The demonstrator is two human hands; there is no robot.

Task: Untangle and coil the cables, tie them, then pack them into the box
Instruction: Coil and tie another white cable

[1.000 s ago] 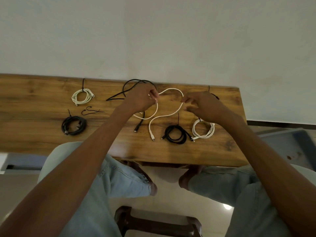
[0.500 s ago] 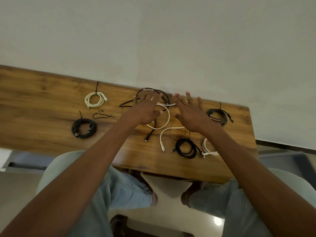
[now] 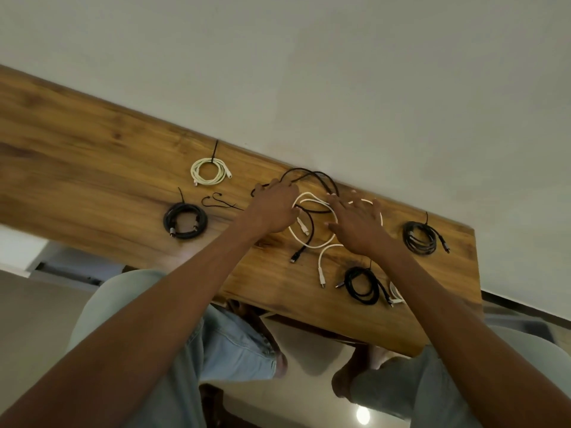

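Head view: on the wooden table [image 3: 92, 156] a loose white cable [image 3: 312, 245] and a loose black cable [image 3: 312, 174] lie crossed over each other between the two hands. The left hand [image 3: 272, 208] rests on the left side of the tangle with its fingers bent over the strands; whether it pinches any of them cannot be told. The right hand [image 3: 358, 223] hovers over or rests on the right side with its fingers spread and straight, holding nothing that shows.

Around the tangle lie finished bundles: a tied white coil [image 3: 208, 172] near the far edge, a black coil [image 3: 184, 220] to its left front, a black coil at the right end [image 3: 420, 237], and another black coil [image 3: 361, 284] near the front edge, beside a white coil [image 3: 395, 295] mostly hidden by the right forearm. A loose black tie [image 3: 219, 202] lies between the left coils. No box is in view.

The risk, as I judge it, is that pulling either strand while the two are crossed tightens the loops into a knot. A plug dragged along could also snag a nearby coil or slide it off the front edge.
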